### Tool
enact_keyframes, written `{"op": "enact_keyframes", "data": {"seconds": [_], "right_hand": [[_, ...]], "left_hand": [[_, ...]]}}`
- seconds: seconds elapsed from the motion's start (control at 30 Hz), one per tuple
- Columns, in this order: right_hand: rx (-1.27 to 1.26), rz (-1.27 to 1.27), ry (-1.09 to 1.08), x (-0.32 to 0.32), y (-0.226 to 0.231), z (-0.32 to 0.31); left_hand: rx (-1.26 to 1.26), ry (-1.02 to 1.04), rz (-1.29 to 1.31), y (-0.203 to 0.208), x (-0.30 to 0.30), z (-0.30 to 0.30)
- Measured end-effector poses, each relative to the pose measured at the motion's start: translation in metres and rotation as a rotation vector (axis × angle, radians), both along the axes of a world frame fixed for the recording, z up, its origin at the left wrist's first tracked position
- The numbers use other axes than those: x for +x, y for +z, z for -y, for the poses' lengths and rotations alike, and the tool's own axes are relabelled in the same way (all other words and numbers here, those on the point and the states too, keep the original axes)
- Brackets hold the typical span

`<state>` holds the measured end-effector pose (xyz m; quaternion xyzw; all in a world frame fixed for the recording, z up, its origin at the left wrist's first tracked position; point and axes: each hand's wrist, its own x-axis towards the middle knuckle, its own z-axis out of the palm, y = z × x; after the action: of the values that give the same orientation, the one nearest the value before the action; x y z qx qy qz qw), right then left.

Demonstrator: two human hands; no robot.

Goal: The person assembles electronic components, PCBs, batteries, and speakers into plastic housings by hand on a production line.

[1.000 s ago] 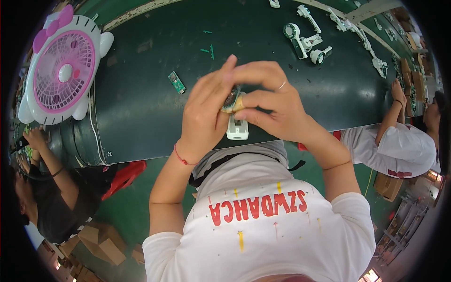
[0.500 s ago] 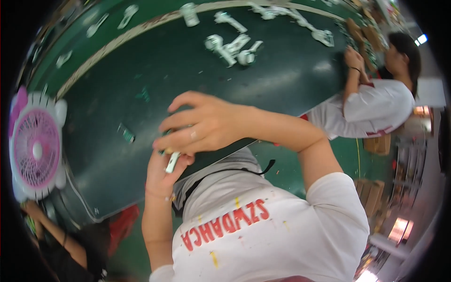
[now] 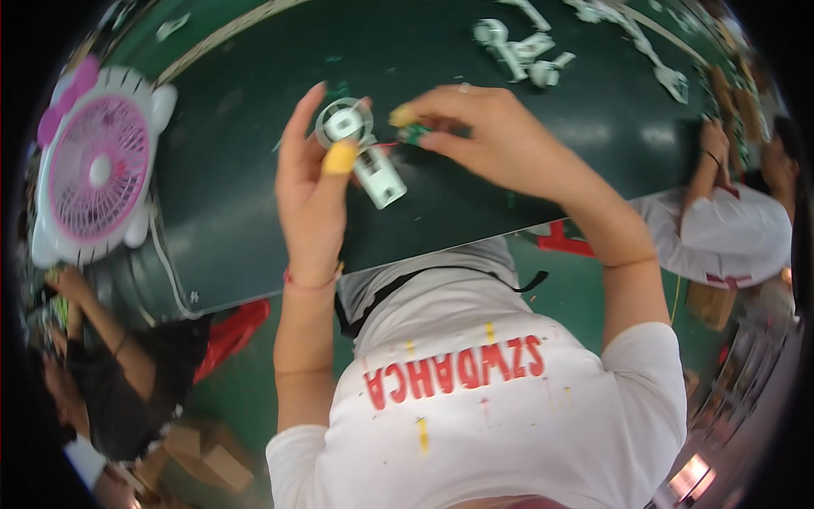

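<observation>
My left hand [image 3: 307,208], with yellow wrapping on its thumb, grips a white plastic fan housing [image 3: 381,180]. This part has a round ring-shaped head and a short, flat handle slanting down to the right. Just to its right, my right hand [image 3: 504,140] pinches a small green circuit board [image 3: 413,134] between thumb and a yellow-wrapped fingertip. A thin red wire [image 3: 386,145] runs between the board and the housing. Both hands are above the dark green table [image 3: 237,220]. The palm side of my right hand is hidden.
Several white fan parts [image 3: 524,51] lie at the far right, with more white pieces [image 3: 644,47] beyond them. A pink and white cat-shaped fan [image 3: 100,165] stands at the left, its cable trailing along the table. People sit on both sides: a white sleeve [image 3: 729,233], a dark sleeve [image 3: 140,373].
My hands were together, the right over the left; now they are apart, with the housing and circuit board in plain sight. The whole view has shifted, so the table things appear higher and farther right.
</observation>
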<state>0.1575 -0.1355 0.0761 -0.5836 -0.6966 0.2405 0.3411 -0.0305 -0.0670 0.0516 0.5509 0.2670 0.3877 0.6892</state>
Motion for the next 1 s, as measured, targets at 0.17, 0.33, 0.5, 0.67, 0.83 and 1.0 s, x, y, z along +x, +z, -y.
{"op": "enact_keyframes", "data": {"seconds": [0.17,0.33,0.5,0.67,0.83,1.0], "right_hand": [[-0.556,-0.880,0.164,-0.011,-0.004,-0.001],[-0.464,-0.940,-0.104,-0.028,-0.003,0.002],[-0.172,-0.834,-0.202,-0.044,-0.016,0.008],[0.042,-0.598,-0.216,-0.046,-0.028,0.007],[0.248,-0.279,-0.115,-0.039,-0.028,0.001],[0.162,-0.191,-0.104,-0.036,-0.020,-0.008]], "left_hand": [[0.261,0.007,-0.064,-0.017,-0.006,-0.001],[0.378,-0.008,-0.091,-0.020,-0.006,-0.001],[0.283,0.096,-0.001,-0.020,0.002,0.003],[0.150,0.087,0.056,-0.012,0.002,0.005],[0.070,0.044,0.054,-0.003,0.001,0.004],[-0.082,-0.014,0.079,-0.003,-0.002,-0.004]]}}
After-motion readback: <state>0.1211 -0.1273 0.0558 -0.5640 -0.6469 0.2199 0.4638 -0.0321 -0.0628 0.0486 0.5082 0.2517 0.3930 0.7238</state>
